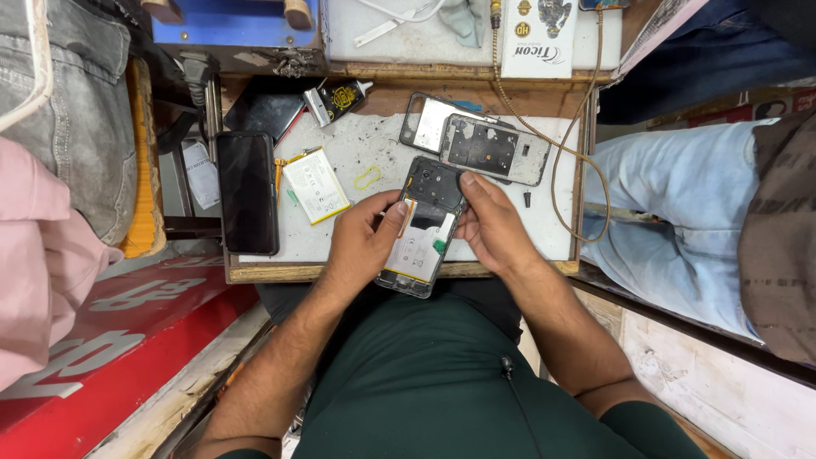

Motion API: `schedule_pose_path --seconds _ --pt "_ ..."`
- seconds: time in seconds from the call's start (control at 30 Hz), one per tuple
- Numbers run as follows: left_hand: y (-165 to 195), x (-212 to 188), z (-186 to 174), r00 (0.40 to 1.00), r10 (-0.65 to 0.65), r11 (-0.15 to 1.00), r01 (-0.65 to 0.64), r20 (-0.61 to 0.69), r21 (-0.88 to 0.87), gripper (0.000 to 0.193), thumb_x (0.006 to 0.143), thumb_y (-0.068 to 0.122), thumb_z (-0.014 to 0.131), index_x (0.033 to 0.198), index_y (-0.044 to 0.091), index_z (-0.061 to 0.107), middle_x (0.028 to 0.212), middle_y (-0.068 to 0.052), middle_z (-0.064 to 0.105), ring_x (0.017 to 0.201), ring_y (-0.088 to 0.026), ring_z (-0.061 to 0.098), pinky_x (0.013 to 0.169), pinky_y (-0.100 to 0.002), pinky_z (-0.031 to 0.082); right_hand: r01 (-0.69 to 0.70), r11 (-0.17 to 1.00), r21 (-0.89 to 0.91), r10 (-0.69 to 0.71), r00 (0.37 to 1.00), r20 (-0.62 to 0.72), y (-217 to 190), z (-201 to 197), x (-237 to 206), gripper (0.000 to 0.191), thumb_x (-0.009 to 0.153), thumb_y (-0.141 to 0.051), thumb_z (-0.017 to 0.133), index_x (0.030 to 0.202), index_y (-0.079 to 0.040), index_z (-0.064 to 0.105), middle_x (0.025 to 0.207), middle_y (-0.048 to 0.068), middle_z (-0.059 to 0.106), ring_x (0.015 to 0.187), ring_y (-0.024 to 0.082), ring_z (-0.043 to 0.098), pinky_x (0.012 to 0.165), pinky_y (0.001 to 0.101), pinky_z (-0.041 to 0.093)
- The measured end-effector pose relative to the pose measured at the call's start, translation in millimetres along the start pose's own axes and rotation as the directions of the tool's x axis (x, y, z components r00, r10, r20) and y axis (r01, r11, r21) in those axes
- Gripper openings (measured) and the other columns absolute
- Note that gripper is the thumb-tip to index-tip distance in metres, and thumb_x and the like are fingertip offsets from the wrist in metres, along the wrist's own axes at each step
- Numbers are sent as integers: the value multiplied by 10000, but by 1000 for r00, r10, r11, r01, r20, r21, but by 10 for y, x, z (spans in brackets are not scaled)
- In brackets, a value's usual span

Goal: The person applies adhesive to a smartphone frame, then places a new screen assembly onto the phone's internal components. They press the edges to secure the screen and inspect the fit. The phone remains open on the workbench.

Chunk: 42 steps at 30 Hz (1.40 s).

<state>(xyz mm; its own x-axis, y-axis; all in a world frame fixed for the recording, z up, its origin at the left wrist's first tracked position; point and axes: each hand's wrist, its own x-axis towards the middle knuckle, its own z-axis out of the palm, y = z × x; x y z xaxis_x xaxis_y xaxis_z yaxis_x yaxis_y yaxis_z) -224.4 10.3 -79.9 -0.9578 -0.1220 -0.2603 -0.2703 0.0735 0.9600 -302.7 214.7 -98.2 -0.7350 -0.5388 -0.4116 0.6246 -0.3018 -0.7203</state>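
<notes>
Both hands, left hand [361,242] and right hand [493,225], gripped opened phone [423,228]; white-labelled battery [315,185] lay left, white box [535,38] above.

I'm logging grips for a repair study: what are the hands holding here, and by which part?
Both hold one opened phone: the left hand grips its left long edge, the right hand its right edge near the top, thumb on the upper back.
</notes>
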Motion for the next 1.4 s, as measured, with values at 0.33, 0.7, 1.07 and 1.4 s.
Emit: schedule_pose_path --seconds 0.33,0.7,1.07,1.4 --pt "-2 181 -101 995 -28 1000 27 98 4 228 1012 197 656 1044 -7 754 718 -11 678 645 -64 580 578 -243 478 -24 990 -137 34 997 68 -59 32 -44 375 1002 -217 616 1309 -3 605 1025 116 733 843 169 743 753 365 646" --pt "137 80 -511 974 -42 969 93 221 -229 332 988 170 617 1282 18 609 976 -54 752 848 -62 685 720 -223 563 128 990 -60 -128 992 2 61 137 -118 211 964 -56 708 1155 2 639 992 69 725 867 123 694 757 266 586" --pt "121 20 -662 981 18 999 -24 195 29 276 982 220 671 1074 -26 753 857 -35 746 766 -59 646 673 -227 537 -63 953 -297 164 931 327 404 -26 -355 286 1055 -224 637 1242 -9 607 975 87 697 841 125 666 748 250 572" --pt "123 -104 -430 930 -180 957 240 319 -161 279 989 280 638 1024 25 745 759 8 706 649 -46 624 566 -219 534 -94 950 -299 139 981 134 83 111 -237 360 1096 -262 571 1236 43 703 998 75 737 861 105 655 726 243 544"
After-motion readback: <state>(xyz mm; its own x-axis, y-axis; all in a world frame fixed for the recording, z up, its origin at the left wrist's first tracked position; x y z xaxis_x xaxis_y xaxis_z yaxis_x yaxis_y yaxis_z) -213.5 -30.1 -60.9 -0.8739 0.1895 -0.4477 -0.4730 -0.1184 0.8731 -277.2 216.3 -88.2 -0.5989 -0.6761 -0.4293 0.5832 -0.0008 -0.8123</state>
